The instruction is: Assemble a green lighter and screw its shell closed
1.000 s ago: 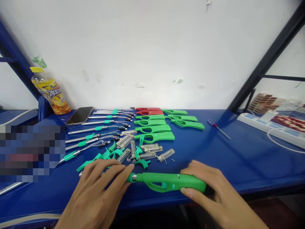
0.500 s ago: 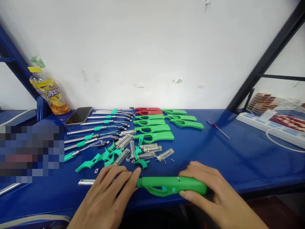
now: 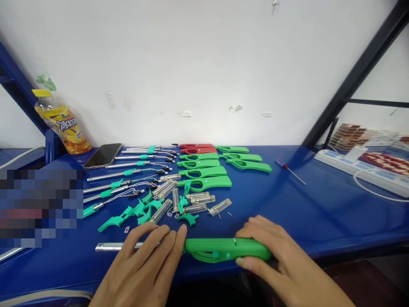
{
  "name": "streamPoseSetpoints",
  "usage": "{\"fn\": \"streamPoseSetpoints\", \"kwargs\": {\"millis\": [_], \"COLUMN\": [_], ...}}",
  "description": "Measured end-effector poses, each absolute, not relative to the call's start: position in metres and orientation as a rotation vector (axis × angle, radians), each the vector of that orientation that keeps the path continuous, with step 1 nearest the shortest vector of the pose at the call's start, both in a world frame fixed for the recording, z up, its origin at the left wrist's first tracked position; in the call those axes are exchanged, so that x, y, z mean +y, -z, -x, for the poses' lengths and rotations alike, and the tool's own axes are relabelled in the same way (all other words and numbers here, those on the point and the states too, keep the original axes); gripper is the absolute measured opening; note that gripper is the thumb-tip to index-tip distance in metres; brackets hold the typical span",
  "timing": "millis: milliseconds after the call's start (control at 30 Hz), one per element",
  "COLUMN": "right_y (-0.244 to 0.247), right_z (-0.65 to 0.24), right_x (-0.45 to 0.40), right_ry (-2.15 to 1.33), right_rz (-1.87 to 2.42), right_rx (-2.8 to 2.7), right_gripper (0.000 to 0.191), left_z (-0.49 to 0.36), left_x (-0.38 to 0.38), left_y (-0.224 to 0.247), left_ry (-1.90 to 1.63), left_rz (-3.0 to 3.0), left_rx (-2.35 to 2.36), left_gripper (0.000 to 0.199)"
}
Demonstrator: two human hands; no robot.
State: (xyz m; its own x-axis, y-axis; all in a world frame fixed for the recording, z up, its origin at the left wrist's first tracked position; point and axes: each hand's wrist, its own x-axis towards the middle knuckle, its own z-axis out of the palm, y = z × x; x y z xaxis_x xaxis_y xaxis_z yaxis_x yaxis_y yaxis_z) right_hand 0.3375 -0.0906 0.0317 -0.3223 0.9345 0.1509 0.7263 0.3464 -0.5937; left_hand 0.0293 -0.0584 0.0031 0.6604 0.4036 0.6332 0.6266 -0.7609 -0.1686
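The lighter lies crosswise in 2 hands near the front edge of the blue surface (image 3: 255, 204), its metal tube (image 3: 108, 247) pointing left and its green handle (image 3: 228, 248) to the right. The fingers of the left hand (image 3: 147, 260) are folded over the tube close to the handle, while those of the right hand (image 3: 271, 247) clasp the handle's far end, thumb on the near side. Whether the handle rests on the surface or floats just above it cannot be told. If the 2 hands pushed out of line, the tube could seat crooked or bend at the neck; if any wires run through that joint, which is hidden by the left hand, they could be pinched. Too hard a squeeze might spread the handle's seam. A slip of the smooth tube could send the left hand forward into the clear fuel tanks (image 3: 221, 207) and green triggers (image 3: 189, 220), scattering the tiny pins (image 3: 229, 213), which would easily roll away. With the edge so near, a dropped lighter could fall off.
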Motion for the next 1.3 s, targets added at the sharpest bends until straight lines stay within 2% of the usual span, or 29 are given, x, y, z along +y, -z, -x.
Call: {"fn": "streamPoseSetpoints", "kwargs": {"millis": [167, 367, 533, 800, 1067, 1300], "right_y": [-0.031, -0.030, -0.028, -0.018, -0.032, -0.030], "right_z": [-0.337, -0.338, -0.338, -0.341, -0.339, -0.337], "right_x": [-0.091, -0.092, -0.093, -0.099, -0.093, -0.096], "right_ry": [-0.590, -0.595, -0.463, -0.406, -0.463, -0.419], "right_rz": [1.411, 1.422, 1.385, 1.346, 1.340, 1.346], "right_rx": [-2.140, -2.115, -2.150, -2.140, -2.187, -2.204], "right_gripper": [0.027, 0.037, 0.041, 0.037, 0.046, 0.050], "left_z": [-0.029, -0.032, -0.035, -0.035, -0.035, -0.035], "left_x": [-0.059, -0.055, -0.051, -0.051, -0.055, -0.052], "left_y": [-0.007, -0.012, -0.017, -0.021, -0.010, -0.028], "left_ry": [0.790, 0.830, 0.844, 0.921, 0.939, 0.892], "left_rz": [2.491, 2.448, 2.429, 2.509, 2.426, 2.590], "left_rx": [-0.755, -0.633, -0.615, -0.670, -0.631, -0.657], "left_gripper": [0.039, 0.039, 0.041, 0.031, 0.040, 0.031]}}
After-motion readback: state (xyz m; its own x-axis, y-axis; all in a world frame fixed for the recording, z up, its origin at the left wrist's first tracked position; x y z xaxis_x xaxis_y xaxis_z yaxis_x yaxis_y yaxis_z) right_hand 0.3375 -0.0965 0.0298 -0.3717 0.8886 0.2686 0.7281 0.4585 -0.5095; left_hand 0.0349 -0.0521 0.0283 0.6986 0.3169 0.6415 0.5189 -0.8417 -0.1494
